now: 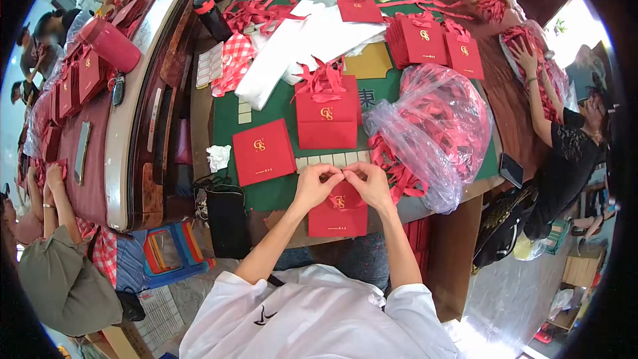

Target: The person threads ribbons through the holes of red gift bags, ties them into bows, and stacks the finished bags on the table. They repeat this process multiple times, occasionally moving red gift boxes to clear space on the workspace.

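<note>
My left hand and my right hand meet at the table's near edge, fingertips pinched together. Between them is a bit of red ribbon, mostly hidden by the fingers. Just below lies a flat red paper gift bag with a gold logo, its upper part partly covered by my hands. A red gift bag with ribbon handles lies just beyond them. To the left is a flat red bag. Loose red ribbons spill from a clear plastic bag at the right.
More red bags stand at the back right. White plastic sheeting, a black bottle and a crumpled tissue are on the left. A phone rests at the right edge. Other people work at both sides and across.
</note>
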`<state>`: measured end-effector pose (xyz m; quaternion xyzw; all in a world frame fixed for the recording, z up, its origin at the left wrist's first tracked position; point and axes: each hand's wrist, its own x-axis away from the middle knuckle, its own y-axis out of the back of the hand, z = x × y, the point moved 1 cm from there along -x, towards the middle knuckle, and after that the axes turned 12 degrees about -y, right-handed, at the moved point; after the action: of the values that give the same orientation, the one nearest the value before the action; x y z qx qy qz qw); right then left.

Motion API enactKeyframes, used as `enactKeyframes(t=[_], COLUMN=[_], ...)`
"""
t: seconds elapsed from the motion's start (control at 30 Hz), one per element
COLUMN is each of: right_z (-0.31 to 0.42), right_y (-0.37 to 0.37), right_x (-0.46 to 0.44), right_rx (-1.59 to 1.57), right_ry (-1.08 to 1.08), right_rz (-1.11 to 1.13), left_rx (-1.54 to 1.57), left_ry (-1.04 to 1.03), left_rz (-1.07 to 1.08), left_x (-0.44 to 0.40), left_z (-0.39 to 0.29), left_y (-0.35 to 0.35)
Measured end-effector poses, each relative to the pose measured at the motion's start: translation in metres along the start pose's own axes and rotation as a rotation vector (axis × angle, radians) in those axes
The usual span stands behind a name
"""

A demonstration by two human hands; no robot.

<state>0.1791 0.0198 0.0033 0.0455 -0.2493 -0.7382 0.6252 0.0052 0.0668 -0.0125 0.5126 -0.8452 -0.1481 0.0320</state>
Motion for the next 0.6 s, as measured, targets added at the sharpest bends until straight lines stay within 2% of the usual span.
enactKeyframes(t=[0.1, 0.17, 0.2, 0.23, 0.3, 0.33, 0.37, 0.43, 0.53, 0.57, 0.6], right_z=[0.000, -0.002, -0.016, -0.019, -0.021, -0.020, -0.021, -0.028, -0.030, -0.029, -0.031], right_y=[0.003, 0.011, 0.011, 0.015, 0.021, 0.019, 0.017, 0.010, 0.011, 0.013, 0.016], right_x=[0.001, 0.001, -0.003, -0.003, -0.003, -0.003, -0.003, -0.009, -0.029, -0.034, -0.041], right_rx=[-0.023, -0.236, -0.393, -0.394, -0.567, -0.576, -0.576, -0.520, -0.501, -0.512, -0.518], right_ry=[-0.004, -0.152, -0.179, -0.178, -0.198, -0.168, -0.167, -0.173, -0.121, -0.161, -0.173], right_rz=[-0.021, -0.030, -0.014, -0.017, -0.026, -0.042, -0.043, -0.098, -0.174, -0.268, -0.263], left_rx=[-0.113, -0.230, -0.027, -0.026, 0.059, 0.016, 0.017, 0.128, 0.106, 0.081, 0.061], left_ry=[-0.085, -0.350, -0.169, -0.171, 0.007, -0.034, -0.035, -0.015, -0.004, 0.019, -0.034], left_rz=[0.030, -0.258, -0.250, -0.247, -0.114, 0.005, 0.005, 0.187, 0.174, 0.207, 0.184], left_x=[0.004, 0.012, 0.022, 0.030, 0.044, 0.048, 0.054, 0.060, 0.077, 0.082, 0.085], left_z=[0.004, -0.006, -0.007, -0.011, -0.015, -0.008, -0.006, -0.014, -0.027, -0.028, -0.031], left_y=[0.000, 0.005, 0.007, 0.012, 0.021, 0.025, 0.028, 0.031, 0.037, 0.040, 0.042])
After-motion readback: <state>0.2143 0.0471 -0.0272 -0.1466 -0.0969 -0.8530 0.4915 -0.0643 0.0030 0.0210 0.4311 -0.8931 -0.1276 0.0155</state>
